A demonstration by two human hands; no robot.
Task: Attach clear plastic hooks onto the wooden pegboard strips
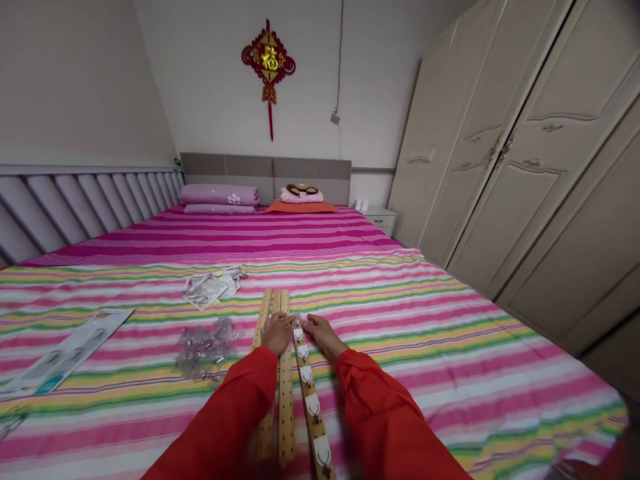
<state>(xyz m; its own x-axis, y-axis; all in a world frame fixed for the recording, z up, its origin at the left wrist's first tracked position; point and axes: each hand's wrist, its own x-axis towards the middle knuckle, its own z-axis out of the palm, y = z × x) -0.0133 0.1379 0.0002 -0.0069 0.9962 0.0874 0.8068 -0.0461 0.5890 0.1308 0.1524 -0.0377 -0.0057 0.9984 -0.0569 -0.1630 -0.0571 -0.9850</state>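
Note:
A narrow wooden strip (319,430) lies on the striped sheet, running away from me, with several white hooks (307,375) in a row along it. At its far end sits a clear hook (297,322). My left hand (276,333) has its fingers closed at the left edge of this hook, and the hand rests over two other wooden strips. From the other side, my right hand (324,335) pinches at the hook's right edge. Left of the strip is a bare wooden strip (285,413) with dark holes, and another wooden strip (265,433) lies beside it.
A pile of clear hooks (205,347) lies left of my left arm. Beyond it are small plastic packets (213,287). Farther left is a long white package (70,353). Pillows (220,195) lie by the headboard, and a wardrobe (500,153) stands at the right.

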